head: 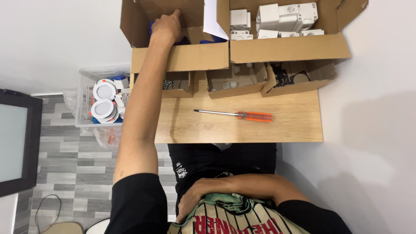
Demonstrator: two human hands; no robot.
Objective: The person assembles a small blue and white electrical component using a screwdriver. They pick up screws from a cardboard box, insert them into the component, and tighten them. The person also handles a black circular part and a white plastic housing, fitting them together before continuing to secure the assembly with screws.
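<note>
The light wooden tabletop (260, 130) fills the middle of the view, with its far edge at 12 o'clock crowded by boxes. At 12 o'clock a large open brown cardboard box (286, 50) holds white plastic blocks (281, 19). At 11 o'clock a second open brown cardboard box (182, 58) holds blue items (182, 41), mostly hidden. In front of these stand 3 small open cardboard trays (236, 82) with small parts inside. At 9 o'clock, off the table, a clear plastic crate (86, 97) carries 2 round white discs (104, 99) with orange tabs.

The left hand (167, 28) reaches into the 11 o'clock box, fingers curled down around the blue items; whether it grips one I cannot tell. The right hand (193, 201) lies at 6 o'clock against the striped shirt, fingers loosely spread and holding nothing.

An orange-handled screwdriver (236, 115) with a slim steel shaft lies flat mid-table, tip toward 9 o'clock, well apart from both hands.
</note>
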